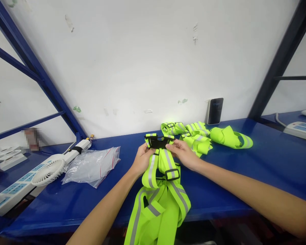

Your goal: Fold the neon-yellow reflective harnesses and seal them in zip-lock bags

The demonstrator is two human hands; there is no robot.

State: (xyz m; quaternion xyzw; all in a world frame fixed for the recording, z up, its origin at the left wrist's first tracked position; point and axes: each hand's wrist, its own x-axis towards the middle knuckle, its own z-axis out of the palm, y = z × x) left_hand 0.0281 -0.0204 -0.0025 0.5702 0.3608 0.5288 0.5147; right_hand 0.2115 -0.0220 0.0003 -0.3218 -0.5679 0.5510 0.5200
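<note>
Between both hands is a neon yellow-green reflective vest (160,204) made of straps with silver stripes. My left hand (142,158) grips its upper strap end at the left side of a black buckle (158,142). My right hand (183,153) pinches the same part from the right, thumb on the buckle's edge. Below the hands hangs a black strap slider (172,174). The rest of the vest drapes down over the table's front edge, out of the bottom of the view. The fingers behind the buckle are hidden.
More folded reflective straps (197,136) and a rolled one (231,137) lie at the back right of the blue table (234,177). Clear zip bags (94,166), a white fan (48,172) and a power strip (17,190) are left. A dark-screened device (215,111) leans on the wall.
</note>
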